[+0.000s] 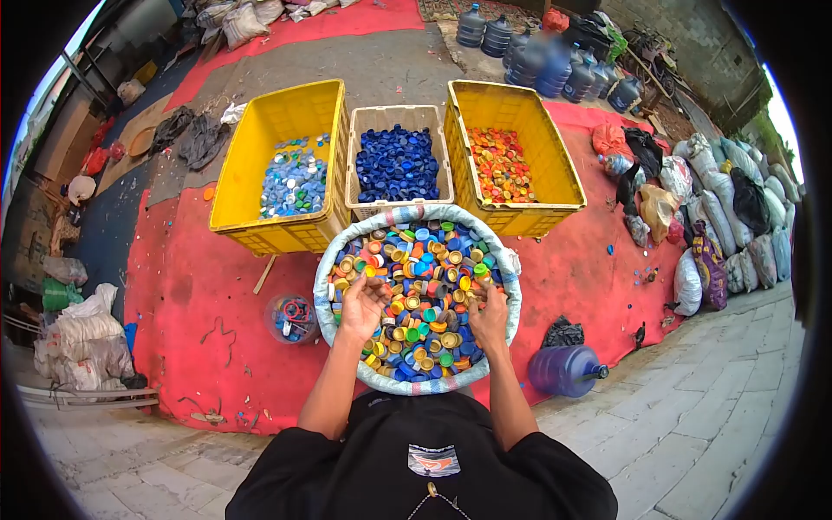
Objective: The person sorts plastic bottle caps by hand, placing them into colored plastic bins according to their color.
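A round basket [504, 347] with a pale cloth rim stands in front of me, full of mixed bottle caps [425, 334]. Over its left side, my left hand [366, 305] is palm up with fingers apart and curled, nothing visible in it. At the right side my right hand [488, 310] has its fingers bent together above the caps; what they hold, if anything, is too small to name. A green cap [481, 270] shows just beyond its fingertips. Behind the basket, a white crate [357, 165] contains dark blue caps [397, 165].
The left yellow crate [238, 178] has blue, white and green caps; the right yellow crate [559, 165] has orange and red ones. A small tub [293, 319] sits left of the basket, a water jug [563, 371] right. Sacks [687, 282] line the right side.
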`<state>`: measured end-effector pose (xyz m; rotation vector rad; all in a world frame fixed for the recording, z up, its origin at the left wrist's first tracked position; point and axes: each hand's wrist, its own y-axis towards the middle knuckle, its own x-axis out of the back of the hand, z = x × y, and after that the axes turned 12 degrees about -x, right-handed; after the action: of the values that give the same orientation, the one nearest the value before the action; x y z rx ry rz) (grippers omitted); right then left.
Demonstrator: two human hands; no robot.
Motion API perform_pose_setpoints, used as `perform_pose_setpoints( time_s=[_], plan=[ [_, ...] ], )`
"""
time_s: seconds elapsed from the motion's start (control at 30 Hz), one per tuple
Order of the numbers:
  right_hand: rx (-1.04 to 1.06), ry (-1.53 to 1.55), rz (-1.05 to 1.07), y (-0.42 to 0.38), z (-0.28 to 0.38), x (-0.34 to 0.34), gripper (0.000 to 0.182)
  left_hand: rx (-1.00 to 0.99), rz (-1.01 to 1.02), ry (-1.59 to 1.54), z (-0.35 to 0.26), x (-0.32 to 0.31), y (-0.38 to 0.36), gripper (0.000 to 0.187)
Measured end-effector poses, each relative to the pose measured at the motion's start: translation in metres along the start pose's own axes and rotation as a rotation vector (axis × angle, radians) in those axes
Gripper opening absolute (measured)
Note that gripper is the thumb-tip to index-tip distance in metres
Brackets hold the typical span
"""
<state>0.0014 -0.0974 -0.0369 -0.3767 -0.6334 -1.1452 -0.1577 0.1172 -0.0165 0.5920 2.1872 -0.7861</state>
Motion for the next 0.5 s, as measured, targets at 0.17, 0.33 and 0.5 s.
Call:
perform_pose_setpoints(
  time_s=[0.17,0.33,0.5],
  plan=[
    [0.156,-0.184,0.029,0.004,0.023,-0.008,0.044,-0.025,-0.009,0.107,-0.002,0.033,-0.051,0.018],
    [0.207,-0.294,0.067,0.018,0.024,-0.014,0.066,0.024,0.036,0.216,0.002,0.048,-0.096,0.013],
    [0.216,-0.371,0.125,0.026,0.031,-0.015,0.061,0.022,0.071,0.305,0.009,0.049,-0.110,0.014]
  ],
)
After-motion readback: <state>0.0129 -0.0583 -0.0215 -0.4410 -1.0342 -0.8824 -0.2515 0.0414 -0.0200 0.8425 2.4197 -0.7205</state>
